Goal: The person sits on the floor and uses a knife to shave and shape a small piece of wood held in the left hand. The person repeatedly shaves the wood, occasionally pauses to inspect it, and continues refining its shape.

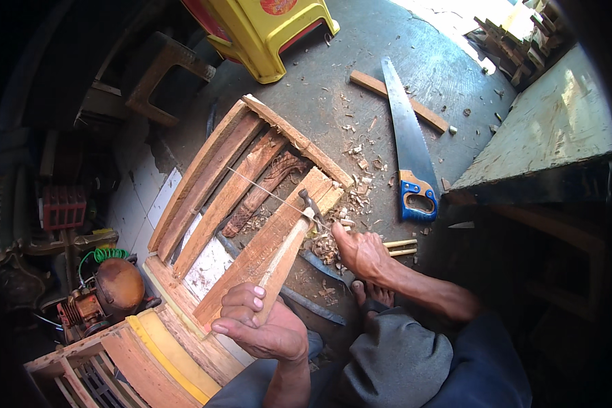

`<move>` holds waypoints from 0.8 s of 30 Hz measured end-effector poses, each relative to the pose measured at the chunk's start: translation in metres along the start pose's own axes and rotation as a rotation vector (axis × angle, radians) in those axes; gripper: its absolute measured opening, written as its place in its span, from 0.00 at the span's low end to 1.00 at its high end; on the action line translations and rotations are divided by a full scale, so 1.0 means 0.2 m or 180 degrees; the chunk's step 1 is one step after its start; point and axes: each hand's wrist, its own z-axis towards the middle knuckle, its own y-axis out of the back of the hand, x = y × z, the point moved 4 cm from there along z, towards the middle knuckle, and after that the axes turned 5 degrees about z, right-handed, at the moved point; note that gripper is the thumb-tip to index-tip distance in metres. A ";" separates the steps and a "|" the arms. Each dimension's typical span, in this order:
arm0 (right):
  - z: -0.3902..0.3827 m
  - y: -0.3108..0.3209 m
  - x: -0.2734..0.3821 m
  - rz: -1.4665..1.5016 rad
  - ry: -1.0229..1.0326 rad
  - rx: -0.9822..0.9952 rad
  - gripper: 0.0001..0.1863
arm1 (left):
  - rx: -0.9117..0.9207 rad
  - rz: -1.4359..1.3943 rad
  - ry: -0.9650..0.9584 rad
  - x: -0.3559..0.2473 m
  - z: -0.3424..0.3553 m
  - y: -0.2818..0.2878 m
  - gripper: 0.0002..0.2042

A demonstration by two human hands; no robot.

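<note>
Clasping the pale wooden-handled, dark-headed hammer [287,261] in your left hand [268,330], steady it toward one o'clock; what your right hand [362,256] pinches is unclear.

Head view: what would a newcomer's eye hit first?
Probably the yellow stool at the top edge, the brightest colour there. Next, the blue-handled saw right of centre, lying across a wood strip. Then the hammer, held in the left hand over the wooden frame at the centre.
</note>
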 end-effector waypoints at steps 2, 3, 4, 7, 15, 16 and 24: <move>-0.09 0.07 0.13 0.0139 0.0412 -0.0210 0.12 | -0.0088 -0.0098 -0.0022 0.00 0.02 -0.01 0.21; -0.11 0.10 0.17 0.0095 0.0492 -0.0168 0.12 | -0.0064 -0.0097 -0.0019 0.01 0.03 0.01 0.21; -0.12 0.11 0.19 0.0050 0.0573 -0.0124 0.12 | -0.0142 -0.0092 0.0090 0.02 0.03 0.02 0.21; -0.07 0.08 0.12 0.0083 0.0446 -0.0036 0.11 | -0.0419 -0.0070 0.0320 0.03 0.05 0.03 0.21; -0.11 0.10 0.12 -0.0099 0.0589 -0.0101 0.12 | -0.0115 -0.0162 0.0073 0.00 0.02 0.00 0.21; -0.14 0.11 0.17 -0.0109 0.0755 -0.0106 0.12 | -0.0186 -0.0108 0.0097 0.01 0.02 0.01 0.21; -0.09 0.09 0.15 -0.0061 0.0679 -0.0009 0.12 | -0.0360 -0.0125 0.0237 0.06 0.08 0.06 0.21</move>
